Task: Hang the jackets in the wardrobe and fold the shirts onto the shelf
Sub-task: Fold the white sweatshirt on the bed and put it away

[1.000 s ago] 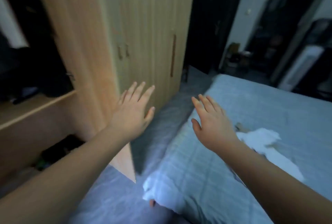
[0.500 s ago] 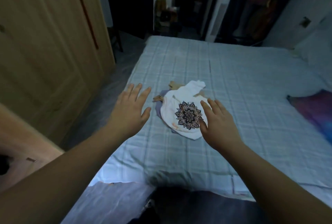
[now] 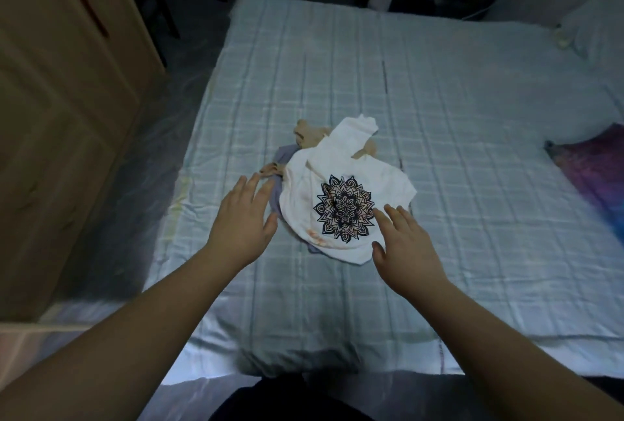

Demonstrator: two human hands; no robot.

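Since a moment earlier we had turned from the wardrobe (image 3: 67, 116) to the bed (image 3: 472, 116), and our hands had closed in on the pile; the left hand (image 3: 244, 221) and right hand (image 3: 403, 245) hovered flat-fingered, holding nothing; the white shirt (image 3: 344, 191) lay topmost, mid-bed. We judged it best to lift it by the shoulders; we counted three garments: white, lilac (image 3: 282, 157), tan (image 3: 309, 131).

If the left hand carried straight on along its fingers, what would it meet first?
Probably the purple garment at the pile's edge, just past the left hand fingertips, then the beige cloth. Depth is unclear.
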